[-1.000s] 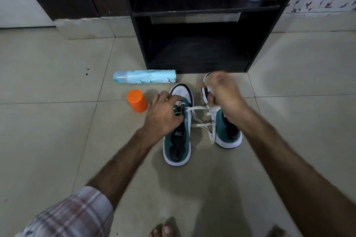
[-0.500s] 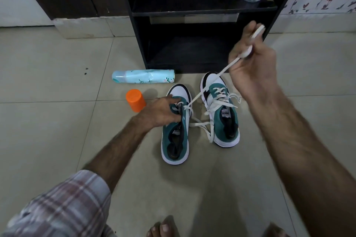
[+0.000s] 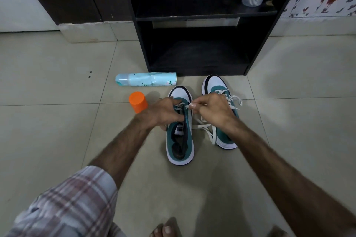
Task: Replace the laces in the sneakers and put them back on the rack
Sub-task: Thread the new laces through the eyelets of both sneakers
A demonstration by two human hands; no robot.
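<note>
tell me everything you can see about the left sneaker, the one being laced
The left sneaker stands upright on the tiled floor, toe toward the black rack. It looks teal with a white toe cap, dark trim, a white sole and a dark inside; the tongue bears a white label. A white lace crosses only its front eyelets. The left hand holds its upper, while the right hand pinches the lace end above it. The other sneaker stands alongside, apart.
</note>
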